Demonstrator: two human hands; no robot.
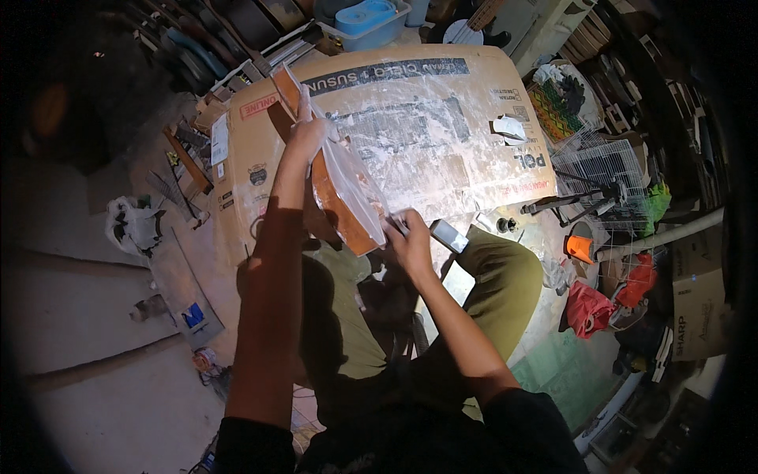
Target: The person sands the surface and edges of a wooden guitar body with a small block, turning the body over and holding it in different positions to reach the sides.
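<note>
An orange-brown guitar body [332, 193] is tilted on edge above my lap, its long side pale with dust. My left hand [310, 133] is closed round it at the narrower middle. At its lower end my right hand [412, 243] is closed, fingers curled close to the edge. Something small and dark shows at these fingers, too hidden to name. Just right of that hand, a grey box-shaped block [448, 235] lies by my knee. A pale rectangular piece [458, 285] shows beside my right thigh.
A dusty flattened cardboard sheet [442, 178] covers the floor ahead, with a crumpled white piece [509, 128] on it. Blue tubs [367, 24] stand beyond. At right are a wire rack [604, 174], an orange object [580, 246] and red bags [592, 308]. A white plastic bag [134, 225] lies left.
</note>
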